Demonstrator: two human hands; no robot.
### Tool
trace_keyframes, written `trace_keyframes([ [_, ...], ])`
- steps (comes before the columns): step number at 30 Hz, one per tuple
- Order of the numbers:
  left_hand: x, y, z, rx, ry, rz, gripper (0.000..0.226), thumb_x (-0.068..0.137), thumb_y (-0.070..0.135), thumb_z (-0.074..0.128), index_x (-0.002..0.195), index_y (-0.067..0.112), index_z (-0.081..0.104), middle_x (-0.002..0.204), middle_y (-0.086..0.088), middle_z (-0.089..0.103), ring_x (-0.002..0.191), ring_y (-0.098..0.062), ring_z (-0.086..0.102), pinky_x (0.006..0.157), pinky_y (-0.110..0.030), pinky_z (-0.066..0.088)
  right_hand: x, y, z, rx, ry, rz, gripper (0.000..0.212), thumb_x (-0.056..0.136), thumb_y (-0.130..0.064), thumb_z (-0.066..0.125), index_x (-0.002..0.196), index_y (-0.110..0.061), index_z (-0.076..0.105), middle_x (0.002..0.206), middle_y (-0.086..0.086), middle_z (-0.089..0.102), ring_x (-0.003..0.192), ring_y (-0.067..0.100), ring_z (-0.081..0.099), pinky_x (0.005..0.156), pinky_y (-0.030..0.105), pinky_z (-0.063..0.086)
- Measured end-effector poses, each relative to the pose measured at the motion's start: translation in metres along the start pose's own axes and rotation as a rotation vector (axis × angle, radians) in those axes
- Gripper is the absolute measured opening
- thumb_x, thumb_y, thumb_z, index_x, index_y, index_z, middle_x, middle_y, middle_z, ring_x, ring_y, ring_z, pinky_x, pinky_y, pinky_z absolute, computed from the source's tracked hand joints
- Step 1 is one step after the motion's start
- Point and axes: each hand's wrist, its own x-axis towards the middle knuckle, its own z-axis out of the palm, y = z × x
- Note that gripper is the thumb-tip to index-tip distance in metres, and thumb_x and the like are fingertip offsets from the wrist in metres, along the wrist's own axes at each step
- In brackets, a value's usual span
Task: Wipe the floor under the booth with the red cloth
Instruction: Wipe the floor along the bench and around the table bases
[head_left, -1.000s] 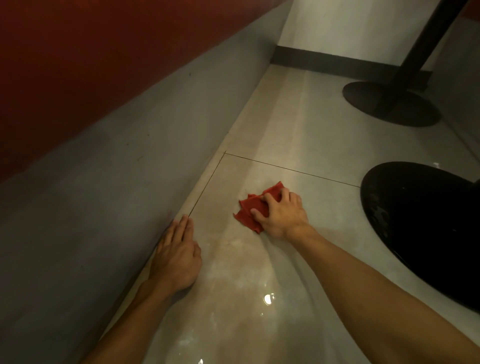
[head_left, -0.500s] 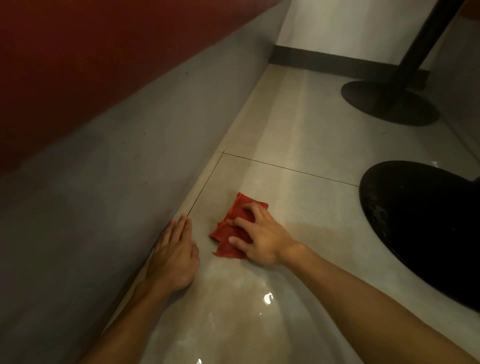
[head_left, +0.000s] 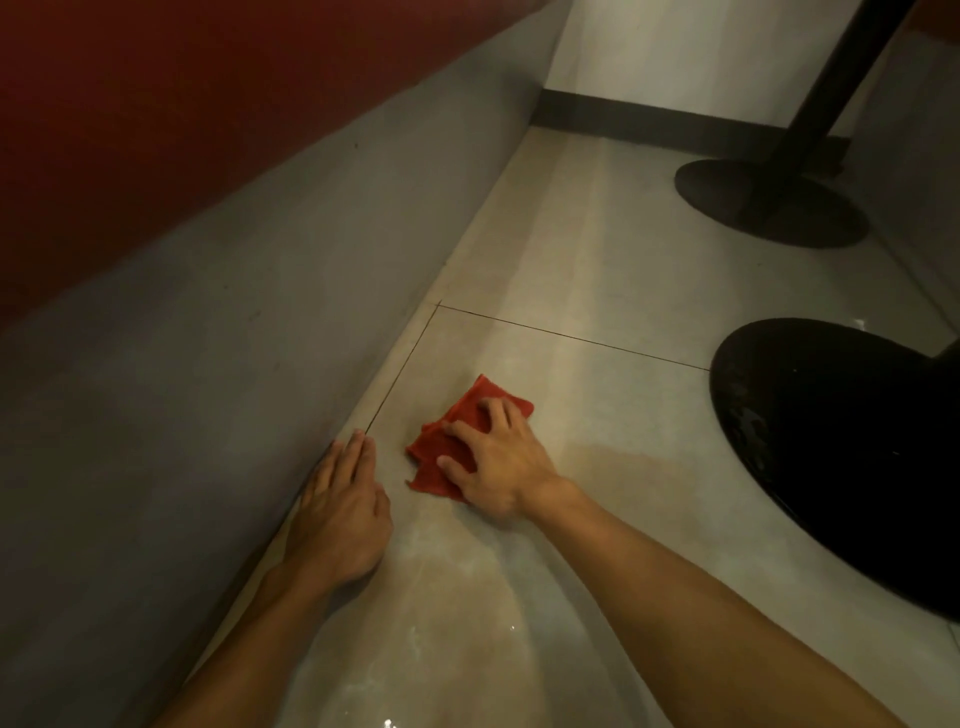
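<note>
As it lies splayed flat, the right grip presses atop the red cloth.

Your cloth, a crumpled square fabric rag: solid red, no print. Floor in front of you, glossy beige tile: plain, a darker tan patch with pale streaks nearest you, crossed by thin dark brown grout lines. On your left, the booth's flat base panel: uniform matte grey; the padded seat above it: deep red. Right, near round table foot: gloss black. Far round foot and its slanted post: dull black. Far wall: off-white, with a dark grey skirting band.
</note>
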Motion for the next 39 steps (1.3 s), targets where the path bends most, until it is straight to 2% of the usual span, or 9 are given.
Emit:
trace_keyframes([
  [5, 0.001, 0.005, -0.005, 0.024, -0.029, -0.027, 0.061, 0.097, 0.030, 0.021, 0.152, 0.010, 0.006, 0.161, -0.005, -0.001, 0.148, -0.021, -0.001, 0.120, -0.033, 0.002, -0.008, 0.028, -0.014, -0.006, 0.009, 0.046, 0.056, 0.090, -0.067, 0.040, 0.140, -0.042, 0.041, 0.151, 0.005, 0.024, 0.141, 0.026, 0.020, 0.118, 0.038, 0.019],
  [11, 0.024, 0.034, -0.019, -0.064, 0.025, 0.093, 0.048, 0.096, 0.024, 0.038, 0.143, 0.014, 0.037, 0.149, -0.005, 0.037, 0.134, -0.029, 0.031, 0.112, -0.035, 0.027, -0.005, 0.092, -0.040, -0.032, 0.037, 0.360, 0.055, 0.089, -0.067, 0.042, 0.138, -0.043, 0.043, 0.148, 0.011, 0.028, 0.136, 0.031, 0.026, 0.117, 0.042, 0.018],
  [18, 0.050, 0.042, -0.001, -0.004, -0.102, 0.112, 0.055, 0.099, 0.042, 0.026, 0.151, 0.029, 0.016, 0.161, 0.003, 0.007, 0.147, -0.024, 0.006, 0.119, -0.041, 0.007, -0.038, 0.152, -0.053, -0.040, 0.075, 0.574, 0.064, 0.091, -0.068, 0.038, 0.142, -0.031, 0.040, 0.149, 0.013, 0.023, 0.140, 0.036, 0.019, 0.118, 0.051, 0.020],
  [21, 0.051, 0.041, 0.004, 0.001, -0.083, 0.110, 0.056, 0.097, 0.047, 0.023, 0.151, 0.032, 0.016, 0.161, 0.006, 0.004, 0.148, -0.021, 0.002, 0.119, -0.041, 0.004, -0.051, 0.157, -0.049, -0.009, 0.080, 0.593, 0.064, 0.094, -0.065, 0.035, 0.147, -0.029, 0.035, 0.152, 0.014, 0.026, 0.140, 0.035, 0.024, 0.117, 0.050, 0.022],
  [26, 0.051, 0.037, 0.003, -0.022, -0.091, 0.109, 0.071, 0.082, 0.056, 0.012, 0.150, 0.034, 0.018, 0.161, 0.009, 0.005, 0.148, -0.020, 0.002, 0.119, -0.039, 0.003, -0.055, 0.141, -0.048, -0.236, 0.040, 0.739, 0.063, 0.096, -0.059, 0.032, 0.132, -0.011, 0.052, 0.142, 0.025, 0.039, 0.134, 0.041, 0.035, 0.118, 0.053, 0.014],
  [29, 0.051, 0.036, 0.005, -0.009, -0.089, 0.110, 0.071, 0.082, 0.056, 0.011, 0.150, 0.036, 0.017, 0.161, 0.011, 0.003, 0.148, -0.018, 0.001, 0.119, -0.039, 0.003, -0.053, 0.139, -0.044, -0.152, 0.083, 0.787, 0.064, 0.097, -0.055, 0.038, 0.131, -0.002, 0.052, 0.145, 0.028, 0.030, 0.136, 0.044, 0.028, 0.116, 0.054, 0.021],
  [32, 0.050, 0.038, 0.006, -0.018, -0.096, 0.119, 0.063, 0.091, 0.054, 0.013, 0.151, 0.035, 0.012, 0.161, 0.010, -0.002, 0.148, -0.017, -0.004, 0.119, -0.038, -0.001, -0.048, 0.137, -0.044, -0.053, 0.079, 0.761, 0.071, 0.098, -0.053, 0.038, 0.142, 0.003, 0.036, 0.151, 0.029, 0.018, 0.141, 0.045, 0.019, 0.116, 0.055, 0.021],
  [35, 0.048, 0.040, 0.005, -0.025, -0.098, 0.117, 0.054, 0.100, 0.045, 0.020, 0.152, 0.034, 0.008, 0.161, 0.009, -0.006, 0.147, -0.016, -0.008, 0.119, -0.038, -0.005, -0.040, 0.131, -0.040, -0.062, 0.041, 0.767, 0.073, 0.100, -0.054, 0.028, 0.152, -0.004, 0.016, 0.156, 0.031, 0.005, 0.144, 0.050, 0.005, 0.118, 0.059, 0.010],
  [39, 0.047, 0.041, 0.006, -0.033, -0.097, 0.119, 0.054, 0.100, 0.045, 0.020, 0.152, 0.034, 0.007, 0.161, 0.009, -0.007, 0.147, -0.016, -0.010, 0.119, -0.038, -0.006, -0.032, 0.117, -0.033, -0.027, 0.032, 0.716, 0.065, 0.100, -0.056, 0.020, 0.155, -0.026, 0.006, 0.157, 0.031, -0.008, 0.144, 0.051, -0.008, 0.117, 0.060, 0.000],
])
